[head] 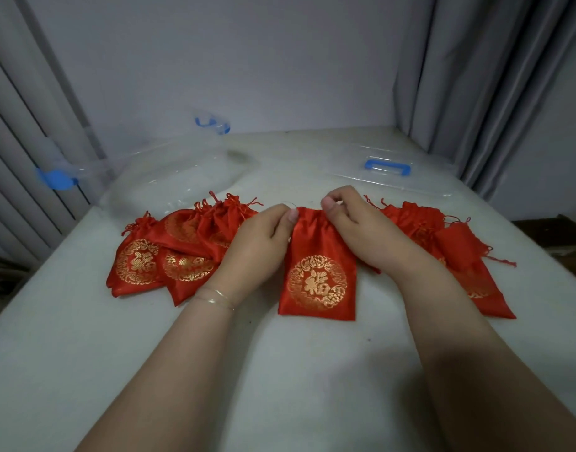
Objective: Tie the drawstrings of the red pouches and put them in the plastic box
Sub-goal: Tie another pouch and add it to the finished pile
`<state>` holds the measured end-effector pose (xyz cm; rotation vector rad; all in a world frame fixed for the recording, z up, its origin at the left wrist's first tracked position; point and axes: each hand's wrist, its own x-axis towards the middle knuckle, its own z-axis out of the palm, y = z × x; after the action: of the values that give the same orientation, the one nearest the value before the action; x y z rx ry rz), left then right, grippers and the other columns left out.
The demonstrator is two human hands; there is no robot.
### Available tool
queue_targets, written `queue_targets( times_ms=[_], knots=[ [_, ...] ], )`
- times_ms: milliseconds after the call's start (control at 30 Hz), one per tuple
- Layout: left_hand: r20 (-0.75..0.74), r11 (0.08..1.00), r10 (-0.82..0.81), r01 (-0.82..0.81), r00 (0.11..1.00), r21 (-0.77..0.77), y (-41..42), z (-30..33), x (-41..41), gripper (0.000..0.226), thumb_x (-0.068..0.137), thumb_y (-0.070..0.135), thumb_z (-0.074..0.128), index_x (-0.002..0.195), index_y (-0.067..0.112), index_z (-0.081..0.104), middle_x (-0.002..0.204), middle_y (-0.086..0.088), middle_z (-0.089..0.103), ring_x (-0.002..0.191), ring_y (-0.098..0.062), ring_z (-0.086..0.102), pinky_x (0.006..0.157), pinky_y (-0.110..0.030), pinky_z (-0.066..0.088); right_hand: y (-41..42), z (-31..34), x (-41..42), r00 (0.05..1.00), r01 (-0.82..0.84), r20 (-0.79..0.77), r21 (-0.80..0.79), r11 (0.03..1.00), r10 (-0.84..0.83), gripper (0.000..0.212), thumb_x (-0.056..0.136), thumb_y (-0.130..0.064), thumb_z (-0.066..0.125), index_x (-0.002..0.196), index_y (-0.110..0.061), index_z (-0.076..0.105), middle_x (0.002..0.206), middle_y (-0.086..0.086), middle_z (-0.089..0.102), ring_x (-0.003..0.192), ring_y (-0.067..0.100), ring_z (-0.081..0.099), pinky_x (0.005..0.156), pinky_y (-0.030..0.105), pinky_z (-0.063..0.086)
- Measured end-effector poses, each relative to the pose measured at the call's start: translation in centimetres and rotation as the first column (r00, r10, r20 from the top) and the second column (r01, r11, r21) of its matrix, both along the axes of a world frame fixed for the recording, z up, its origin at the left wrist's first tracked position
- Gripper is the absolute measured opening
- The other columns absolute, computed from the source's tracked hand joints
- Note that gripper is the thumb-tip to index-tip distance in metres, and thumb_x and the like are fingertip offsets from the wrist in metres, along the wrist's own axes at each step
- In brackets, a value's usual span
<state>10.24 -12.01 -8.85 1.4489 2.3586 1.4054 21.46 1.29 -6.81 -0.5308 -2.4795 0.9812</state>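
**Pouch held at its top edge, both hands engaged**

A flat red satin drawstring pouch with a round gold emblem lies on the white table surface, centred in front of the person, its gathered top edge pointing away. The left hand pinches the left corner of that top edge, thumb on the near face and the other fingers curled behind. The right hand pinches the right corner in the same manner, thumb tip pressed onto the fabric. The cords of this pouch are hidden behind the hands; whether they are tied cannot be told. Thin gold bracelets circle the left wrist.

To the left, partly under the left hand, a group of similar red pouches with gold emblems lies overlapping, tops gathered and red cords showing. To the right, partly under the right forearm, a second overlapping group of red pouches lies with loose cord ends trailing outward.

Behind the left group stands the clear plastic box with blue latches, open at the top. Its clear lid with a blue handle lies flat on the table at the far right, apart from the box. Grey curtains hang at both sides.
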Motion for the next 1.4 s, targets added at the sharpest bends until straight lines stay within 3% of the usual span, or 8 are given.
queue_targets(
  times_ms=[200, 400, 567, 700, 867, 1100, 1200, 1400],
  knots=[
    [0.077, 0.983, 0.112, -0.122, 0.991, 0.136, -0.5, 0.5, -0.6, 0.043, 0.099, 0.032, 0.042, 0.059, 0.018, 0.036, 0.054, 0.007, 0.037, 0.051, -0.007, 0.035, 0.053, -0.030, 0.030, 0.3, -0.6, -0.7, 0.995, 0.097, 0.009, -0.075, 0.992, -0.096, 0.041, 0.094, -0.055, 0.033, 0.071, -0.024, 0.045, 0.068, -0.008, 0.050, 0.067, 0.009, 0.050, 0.063, 0.029, 0.036],
    [0.076, 0.980, 0.160, -0.168, 0.984, 0.110, -1.3, 1.4, -1.6, 0.041, 0.099, 0.030, 0.044, 0.062, 0.016, 0.056, 0.045, 0.007, 0.043, 0.042, -0.004, 0.039, 0.048, -0.021, 0.026, 1.4, 0.2, 0.0, 0.986, 0.083, -0.114, -0.306, 0.949, -0.122, 0.044, 0.083, -0.050, 0.061, 0.066, -0.011, 0.049, 0.048, -0.011, 0.033, 0.040, 0.002, 0.030, 0.045, 0.018, 0.028],
    [0.481, 0.979, -0.201, 0.189, 0.853, 0.074, -2.1, 1.8, -1.1, 0.041, 0.095, 0.039, 0.048, 0.062, 0.020, 0.062, 0.050, 0.007, 0.035, 0.047, -0.008, 0.028, 0.044, -0.020, 0.026, 2.3, -0.5, -0.4, 0.948, 0.077, -0.202, -0.602, 0.795, -0.245, 0.043, 0.084, -0.032, 0.068, 0.065, -0.021, 0.031, 0.057, 0.002, 0.028, 0.047, 0.014, 0.025, 0.045, 0.026, 0.023],
    [0.365, 0.920, -0.386, 0.382, 0.847, 0.087, -2.1, 2.3, 0.2, 0.034, 0.092, 0.036, 0.052, 0.062, 0.026, 0.067, 0.081, 0.016, 0.054, 0.078, 0.000, 0.052, 0.076, -0.014, 0.040, 2.7, -1.0, -0.6, 0.917, 0.141, -0.186, -0.677, 0.722, -0.353, 0.043, 0.085, -0.025, 0.068, 0.063, -0.021, 0.031, 0.051, -0.002, 0.027, 0.042, 0.011, 0.022, 0.037, 0.019, 0.021],
    [0.257, 0.882, -0.471, 0.457, 0.844, 0.115, -2.1, 3.0, 1.6, 0.030, 0.090, 0.026, 0.048, 0.069, 0.016, 0.066, 0.125, 0.000, 0.052, 0.119, -0.001, 0.048, 0.097, -0.013, 0.037, 2.1, -1.6, -1.5, 0.940, 0.209, -0.114, -0.552, 0.807, -0.321, 0.038, 0.084, -0.020, 0.067, 0.060, -0.017, 0.038, 0.043, -0.004, 0.033, 0.036, 0.008, 0.025, 0.040, 0.021, 0.021],
    [0.108, 0.943, -0.331, 0.324, 0.938, 0.076, -1.2, 2.1, 1.6, 0.031, 0.093, 0.031, 0.047, 0.074, 0.016, 0.067, 0.088, 0.002, 0.070, 0.091, -0.012, 0.064, 0.087, -0.032, 0.048, 0.4, -2.5, -2.5, 0.971, 0.212, -0.030, -0.343, 0.915, -0.237, 0.041, 0.082, -0.014, 0.067, 0.056, -0.017, 0.036, 0.050, 0.001, 0.038, 0.048, 0.014, 0.033, 0.048, 0.026, 0.027],
    [-0.046, 0.992, -0.090, 0.085, 0.995, -0.094, -1.2, 1.5, 0.5, 0.028, 0.095, 0.035, 0.049, 0.078, 0.024, 0.069, 0.076, 0.010, 0.069, 0.077, -0.004, 0.062, 0.077, -0.029, 0.048, 0.4, -2.6, -2.4, 0.971, 0.238, 0.018, -0.237, 0.942, -0.240, 0.033, 0.082, -0.027, 0.068, 0.061, -0.018, 0.044, 0.055, -0.004, 0.047, 0.051, 0.010, 0.041, 0.050, 0.026, 0.030],
    [0.002, 0.984, 0.106, -0.105, 0.994, -0.141, -1.1, 0.6, -1.3, 0.009, 0.087, 0.021, 0.066, 0.093, 0.019, 0.072, 0.085, 0.012, 0.067, 0.086, -0.006, 0.062, 0.078, -0.019, 0.046, -0.4, -1.5, -1.5, 0.997, 0.078, -0.003, -0.222, 0.972, -0.081, 0.026, 0.090, -0.034, 0.059, 0.079, -0.010, 0.061, 0.062, -0.005, 0.051, 0.058, 0.006, 0.045, 0.056, 0.022, 0.035]
  ],
)
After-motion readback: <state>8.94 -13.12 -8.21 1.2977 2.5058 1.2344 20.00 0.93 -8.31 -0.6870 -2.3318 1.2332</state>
